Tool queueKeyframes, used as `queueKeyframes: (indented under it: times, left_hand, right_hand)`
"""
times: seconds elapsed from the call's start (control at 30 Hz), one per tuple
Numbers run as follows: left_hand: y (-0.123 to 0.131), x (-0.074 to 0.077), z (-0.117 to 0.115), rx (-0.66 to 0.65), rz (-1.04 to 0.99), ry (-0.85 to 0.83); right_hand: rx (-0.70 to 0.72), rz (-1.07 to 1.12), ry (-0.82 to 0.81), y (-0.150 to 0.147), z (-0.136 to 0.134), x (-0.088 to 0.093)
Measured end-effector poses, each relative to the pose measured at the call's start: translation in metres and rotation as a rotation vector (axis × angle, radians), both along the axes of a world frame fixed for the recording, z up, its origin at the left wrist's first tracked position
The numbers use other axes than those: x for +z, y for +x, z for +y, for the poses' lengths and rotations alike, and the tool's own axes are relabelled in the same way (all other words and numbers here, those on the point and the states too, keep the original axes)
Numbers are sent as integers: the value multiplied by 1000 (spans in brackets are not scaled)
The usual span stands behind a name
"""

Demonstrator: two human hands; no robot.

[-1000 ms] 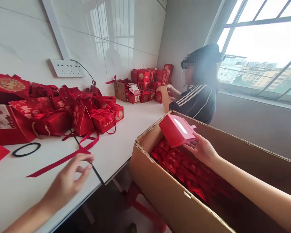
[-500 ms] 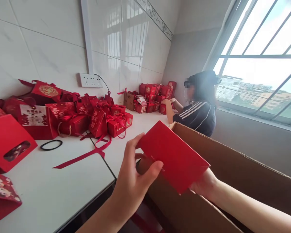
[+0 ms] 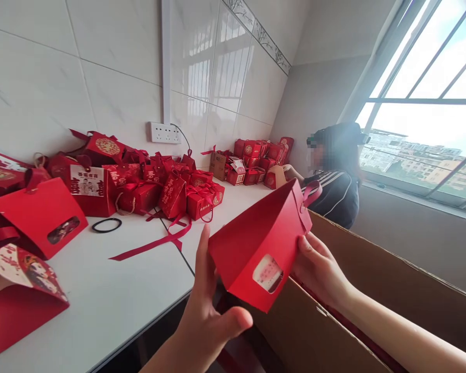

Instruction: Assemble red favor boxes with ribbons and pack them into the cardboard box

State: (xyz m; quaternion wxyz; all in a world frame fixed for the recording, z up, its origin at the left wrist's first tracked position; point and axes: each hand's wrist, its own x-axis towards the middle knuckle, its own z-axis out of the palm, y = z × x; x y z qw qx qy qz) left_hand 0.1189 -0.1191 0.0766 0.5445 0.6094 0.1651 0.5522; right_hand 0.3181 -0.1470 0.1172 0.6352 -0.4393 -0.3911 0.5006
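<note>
I hold a red paper gift box (image 3: 256,248) with a small clear window on its front, between both hands above the gap between the white table (image 3: 112,305) and the cardboard carton (image 3: 334,331). My left hand (image 3: 209,316) cups the box's lower left side, thumb under it and fingers up along its edge. My right hand (image 3: 318,269) grips the right side near the pink ribbon handle at the top. The box is tilted, its window facing me.
Many red gift boxes and bags (image 3: 151,186) are piled along the tiled wall, with a loose red ribbon (image 3: 155,241) and a black ring (image 3: 106,225) on the table. Another person (image 3: 334,176) works at the far end by more red boxes (image 3: 256,160). A window is at right.
The box came out of the carton in my right hand, my left hand rose from the table to join it, and the box has since turned so its window faces me.
</note>
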Motion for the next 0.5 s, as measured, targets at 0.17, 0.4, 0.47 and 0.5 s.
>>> queueKeyframes:
  times: [0.17,0.4,0.47,0.5]
  left_hand:
    - [0,-5,-4,102,32,37]
    - [3,-8,-7,116,2,68]
    - [2,-13,-8,132,10,50]
    - [2,-15,-8,146,11,35]
  right_hand:
    - [59,20,56,0,1,-5]
    - [64,29,52,-1,2,-1]
    - [64,31,45,-2,1,-1]
    - [69,33,47,-2,1,-1]
